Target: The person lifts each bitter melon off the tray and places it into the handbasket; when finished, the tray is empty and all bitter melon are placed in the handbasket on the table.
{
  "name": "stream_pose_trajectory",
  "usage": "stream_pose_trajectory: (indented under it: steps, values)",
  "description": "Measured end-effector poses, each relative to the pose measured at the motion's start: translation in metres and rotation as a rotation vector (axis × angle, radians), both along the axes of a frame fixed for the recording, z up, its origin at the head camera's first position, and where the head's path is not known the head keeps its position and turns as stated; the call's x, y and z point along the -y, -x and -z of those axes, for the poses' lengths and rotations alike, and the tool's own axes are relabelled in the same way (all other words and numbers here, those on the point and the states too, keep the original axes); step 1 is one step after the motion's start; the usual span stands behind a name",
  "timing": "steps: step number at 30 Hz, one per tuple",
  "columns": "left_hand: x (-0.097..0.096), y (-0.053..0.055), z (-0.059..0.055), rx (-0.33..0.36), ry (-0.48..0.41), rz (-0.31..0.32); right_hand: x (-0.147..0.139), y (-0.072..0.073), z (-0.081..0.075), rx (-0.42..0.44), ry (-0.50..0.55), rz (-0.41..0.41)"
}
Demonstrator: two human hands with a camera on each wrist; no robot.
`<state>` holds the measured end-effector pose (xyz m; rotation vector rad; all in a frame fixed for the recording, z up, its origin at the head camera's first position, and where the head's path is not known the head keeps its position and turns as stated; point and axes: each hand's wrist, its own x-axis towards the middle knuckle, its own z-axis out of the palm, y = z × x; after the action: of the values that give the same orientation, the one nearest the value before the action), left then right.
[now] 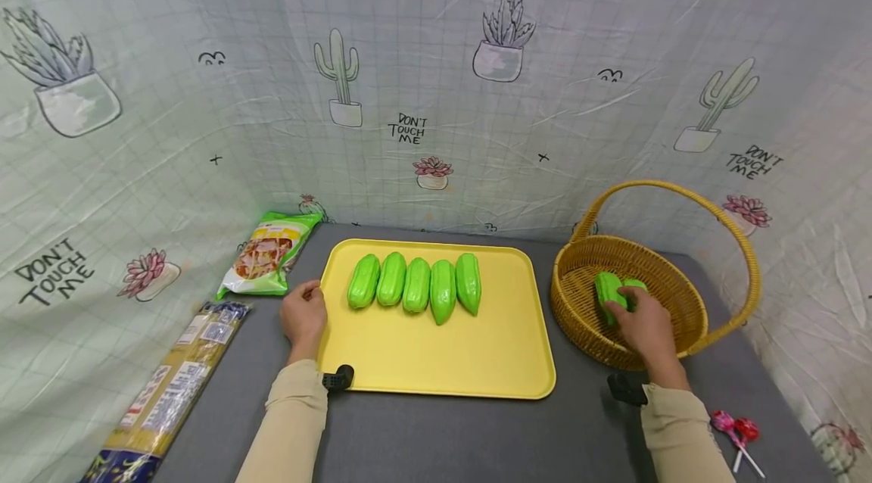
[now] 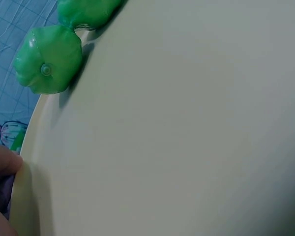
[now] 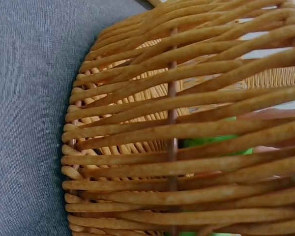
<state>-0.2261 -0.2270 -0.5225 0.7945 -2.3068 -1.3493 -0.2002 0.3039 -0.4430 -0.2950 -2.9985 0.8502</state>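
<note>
Inside the wicker basket (image 1: pixel 586 343) at the right, two green ribbed fruits, starfruit-like and shiny, lie side by side. My right hand (image 1: pixel 647 328) reaches over the near rim, its thumb against the left fruit (image 1: pixel 605 290) and its fingers at the other one (image 1: pixel 635 284), partly hidden. Through the weave the right wrist view shows only bits of green (image 3: pixel 211 141). My left hand (image 1: pixel 304 314) rests at the left edge of the yellow tray (image 1: pixel 436 358), loosely curled, a fingertip touching the rim. Several more such fruits (image 1: pixel 417 286) stand in a row on the tray's far half.
A green and white food bag (image 1: pixel 269 254) lies beyond the left hand. Along the left side stretches a long clear packet (image 1: pixel 177 384) with yellow contents. Two lollipops (image 1: pixel 736 430) lie at the right, near the right forearm. A printed curtain (image 1: pixel 436 89) hangs behind the grey table (image 1: pixel 436 437).
</note>
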Motion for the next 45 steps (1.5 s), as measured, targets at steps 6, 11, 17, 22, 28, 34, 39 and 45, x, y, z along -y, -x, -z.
stream_pose_trajectory:
  steps: [6,11,17,22,28,34,39,45]
  values:
    - [0.001,-0.0006,-0.0017,-0.004,-0.006,-0.006,0.0002,0.0019,-0.0026,0.02,0.01,-0.001]
    - [0.0013,-0.0007,-0.0031,-0.004,-0.005,-0.002,-0.0005,0.0033,-0.0028,0.043,0.001,-0.019]
    - [0.0017,0.0001,-0.0037,-0.001,-0.003,-0.007,-0.0018,0.004,-0.0018,0.053,-0.03,-0.05]
    - [0.0018,0.0014,-0.003,0.006,0.0,0.002,-0.0015,0.0022,-0.0023,0.07,-0.032,-0.055]
    - [0.0017,0.0003,-0.0017,0.0,-0.002,0.004,-0.0004,0.0002,-0.0017,0.047,-0.033,-0.054]
    - [0.0017,0.0002,0.0004,-0.01,-0.006,0.008,0.0004,-0.0009,0.0005,0.038,-0.039,-0.05]
    - [0.0014,-0.0004,0.0007,-0.011,-0.014,0.012,0.0012,-0.001,-0.0001,0.028,-0.05,-0.052]
    - [0.0006,-0.0019,-0.0005,-0.015,-0.012,0.017,0.0026,-0.0031,-0.0027,0.026,-0.067,-0.055]
